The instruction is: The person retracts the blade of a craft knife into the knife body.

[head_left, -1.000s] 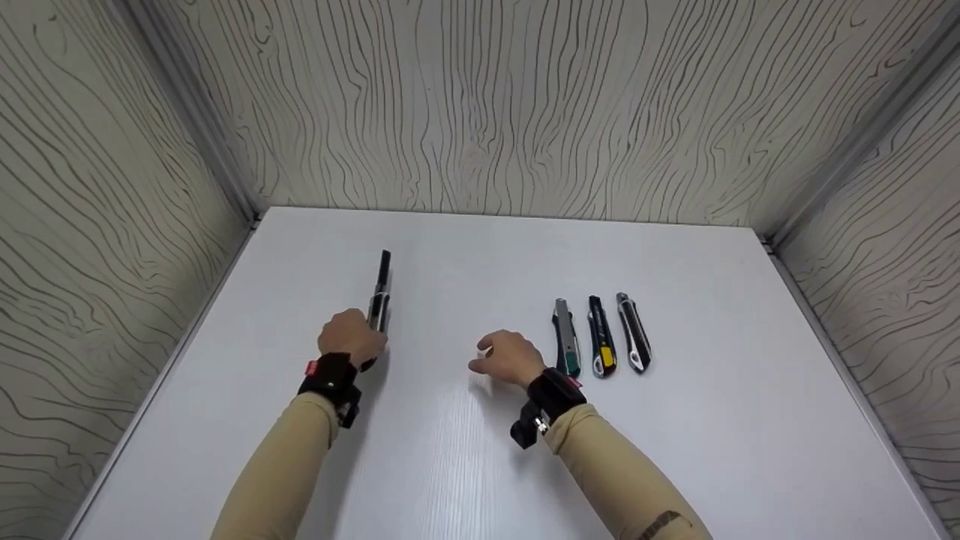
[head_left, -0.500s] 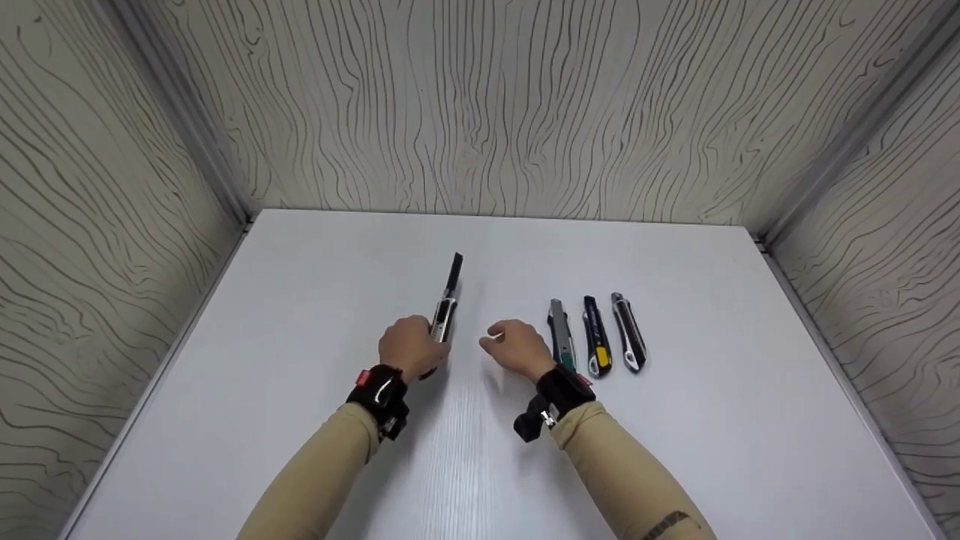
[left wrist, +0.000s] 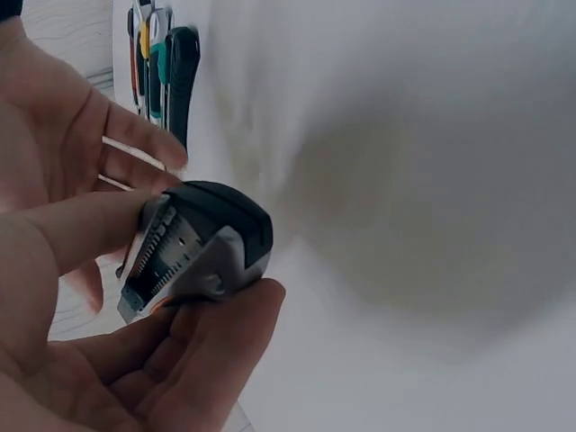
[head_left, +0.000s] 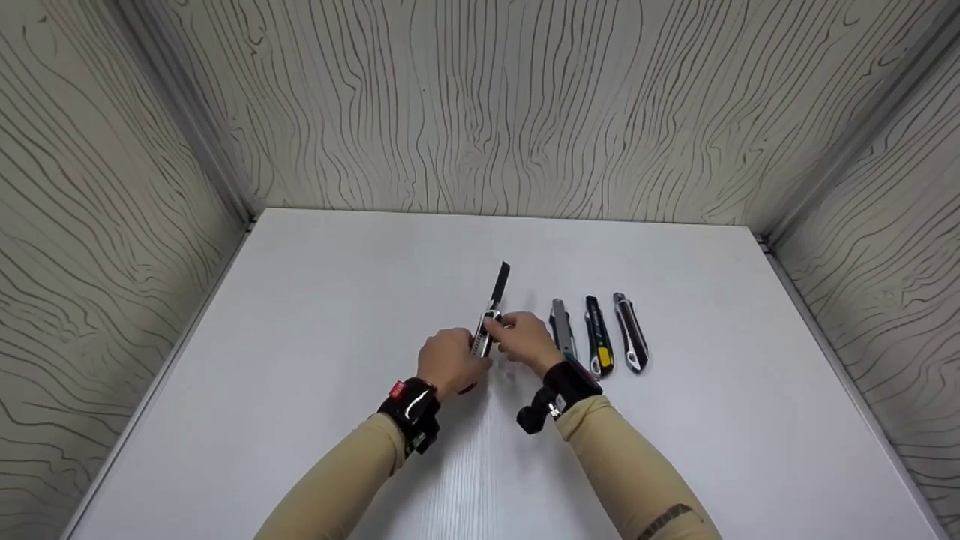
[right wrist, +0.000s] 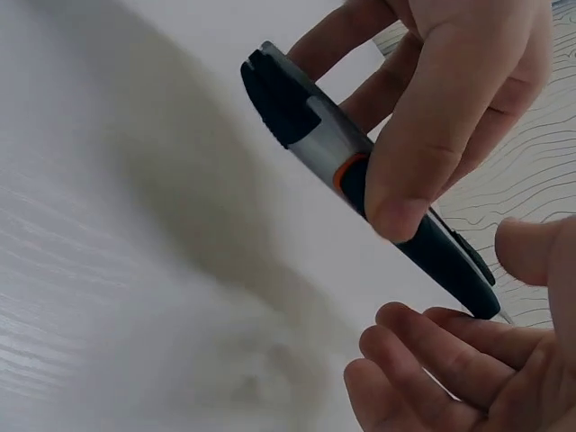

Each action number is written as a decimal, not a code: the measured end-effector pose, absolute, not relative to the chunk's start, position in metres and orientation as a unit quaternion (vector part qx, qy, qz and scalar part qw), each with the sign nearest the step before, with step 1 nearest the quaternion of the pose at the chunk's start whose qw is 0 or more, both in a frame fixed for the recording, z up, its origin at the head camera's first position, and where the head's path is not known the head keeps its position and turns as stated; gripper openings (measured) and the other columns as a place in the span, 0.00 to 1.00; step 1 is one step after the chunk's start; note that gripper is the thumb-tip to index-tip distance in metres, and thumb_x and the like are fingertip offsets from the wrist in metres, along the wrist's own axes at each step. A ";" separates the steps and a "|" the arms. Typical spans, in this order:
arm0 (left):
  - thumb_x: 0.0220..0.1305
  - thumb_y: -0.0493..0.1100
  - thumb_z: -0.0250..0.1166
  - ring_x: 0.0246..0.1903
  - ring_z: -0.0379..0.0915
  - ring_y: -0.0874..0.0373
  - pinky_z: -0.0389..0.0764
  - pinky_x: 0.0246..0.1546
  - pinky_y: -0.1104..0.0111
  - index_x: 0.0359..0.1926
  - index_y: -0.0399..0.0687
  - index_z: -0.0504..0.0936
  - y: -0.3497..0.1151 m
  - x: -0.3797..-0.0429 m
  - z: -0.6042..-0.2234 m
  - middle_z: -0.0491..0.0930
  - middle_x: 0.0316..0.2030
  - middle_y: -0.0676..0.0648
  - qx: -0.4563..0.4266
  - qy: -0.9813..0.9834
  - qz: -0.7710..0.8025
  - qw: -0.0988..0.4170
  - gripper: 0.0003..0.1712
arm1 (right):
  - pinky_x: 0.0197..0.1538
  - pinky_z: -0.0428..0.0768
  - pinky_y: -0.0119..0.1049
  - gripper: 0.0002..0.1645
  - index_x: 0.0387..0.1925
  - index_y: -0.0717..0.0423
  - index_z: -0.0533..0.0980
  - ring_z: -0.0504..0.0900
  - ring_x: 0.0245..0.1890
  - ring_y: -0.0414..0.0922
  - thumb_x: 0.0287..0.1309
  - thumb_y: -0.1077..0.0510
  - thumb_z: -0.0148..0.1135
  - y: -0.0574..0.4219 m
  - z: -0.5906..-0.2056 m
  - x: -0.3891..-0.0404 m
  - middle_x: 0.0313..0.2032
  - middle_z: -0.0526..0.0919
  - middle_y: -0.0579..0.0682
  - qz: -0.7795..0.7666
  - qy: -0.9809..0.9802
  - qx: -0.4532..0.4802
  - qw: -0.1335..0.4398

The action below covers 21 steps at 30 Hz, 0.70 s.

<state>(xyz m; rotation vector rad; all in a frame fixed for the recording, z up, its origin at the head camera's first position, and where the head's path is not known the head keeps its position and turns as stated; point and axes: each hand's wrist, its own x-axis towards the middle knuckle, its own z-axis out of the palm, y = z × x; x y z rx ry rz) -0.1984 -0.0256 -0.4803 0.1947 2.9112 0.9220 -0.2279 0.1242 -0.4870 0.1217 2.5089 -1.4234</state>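
My left hand (head_left: 450, 361) grips the rear half of a snap-off utility knife (head_left: 482, 341). Its long dark blade (head_left: 500, 283) is extended and points toward the back wall. In the right wrist view the knife's handle (right wrist: 328, 148) slants across, dark with silver and orange, pinched between the left thumb and fingers. Loosely spread, my right hand (head_left: 529, 341) is at the knife's front end, its thumb overlapping the slider area in the head view. From the right wrist, the right fingers (right wrist: 432, 360) sit just under the nose, with the thumb above and a small gap.
Three more utility knives lie side by side right of my hands: a grey one (head_left: 562, 328) with green, a dark one (head_left: 598, 334) with a yellow slider, and a black and silver one (head_left: 632, 334). The white table (head_left: 360, 255) meets a wood-grain patterned wall (head_left: 472, 105) behind.
My left hand has carried the utility knife rightward from the left side to the middle. The right hand has shifted slightly right and up, and now meets the knife's front end.
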 end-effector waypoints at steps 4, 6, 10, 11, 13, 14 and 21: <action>0.48 0.47 0.68 0.16 0.65 0.58 0.61 0.16 0.68 0.18 0.50 0.73 -0.020 -0.197 -0.483 0.71 0.16 0.53 0.067 0.952 0.298 0.027 0.13 | 0.33 0.83 0.34 0.21 0.43 0.63 0.80 0.84 0.32 0.46 0.64 0.48 0.60 0.123 -0.488 -0.228 0.38 0.86 0.57 -0.503 0.854 0.065 0.112; 0.47 0.47 0.68 0.17 0.65 0.57 0.61 0.16 0.67 0.18 0.49 0.73 -0.017 -0.196 -0.485 0.71 0.16 0.53 0.070 0.953 0.294 0.019 0.13 | 0.33 0.83 0.35 0.19 0.43 0.64 0.79 0.84 0.32 0.46 0.64 0.50 0.60 0.122 -0.488 -0.228 0.37 0.86 0.59 -0.517 0.846 0.075 0.111; 0.48 0.47 0.69 0.19 0.66 0.56 0.62 0.17 0.66 0.21 0.47 0.74 -0.012 -0.194 -0.488 0.72 0.19 0.51 0.072 0.954 0.290 0.013 0.13 | 0.34 0.85 0.36 0.15 0.40 0.66 0.79 0.84 0.31 0.45 0.65 0.55 0.59 0.123 -0.488 -0.229 0.35 0.85 0.59 -0.566 0.810 0.099 0.117; 0.48 0.47 0.69 0.19 0.67 0.56 0.63 0.17 0.66 0.22 0.47 0.75 -0.011 -0.194 -0.489 0.73 0.20 0.51 0.072 0.954 0.290 0.013 0.12 | 0.34 0.85 0.36 0.15 0.40 0.66 0.79 0.84 0.30 0.45 0.65 0.56 0.59 0.123 -0.489 -0.229 0.35 0.84 0.59 -0.576 0.802 0.103 0.118; 0.48 0.47 0.68 0.20 0.67 0.56 0.63 0.18 0.65 0.23 0.47 0.75 -0.010 -0.193 -0.488 0.74 0.21 0.50 0.073 0.953 0.294 0.021 0.11 | 0.34 0.85 0.35 0.14 0.41 0.67 0.78 0.83 0.30 0.45 0.65 0.57 0.58 0.123 -0.490 -0.230 0.36 0.84 0.59 -0.589 0.792 0.107 0.118; 0.48 0.47 0.68 0.20 0.67 0.56 0.64 0.19 0.65 0.24 0.47 0.76 -0.010 -0.193 -0.488 0.75 0.21 0.50 0.074 0.952 0.296 0.030 0.11 | 0.33 0.84 0.35 0.13 0.42 0.67 0.78 0.83 0.30 0.44 0.65 0.58 0.58 0.124 -0.490 -0.230 0.36 0.84 0.59 -0.590 0.792 0.108 0.117; 0.53 0.48 0.66 0.26 0.71 0.54 0.68 0.25 0.65 0.38 0.41 0.82 -0.018 -0.191 -0.483 0.81 0.30 0.46 0.106 0.933 0.320 0.124 0.16 | 0.33 0.82 0.32 0.13 0.45 0.65 0.78 0.81 0.31 0.42 0.67 0.58 0.57 0.130 -0.491 -0.230 0.39 0.85 0.57 -0.566 0.810 0.103 0.113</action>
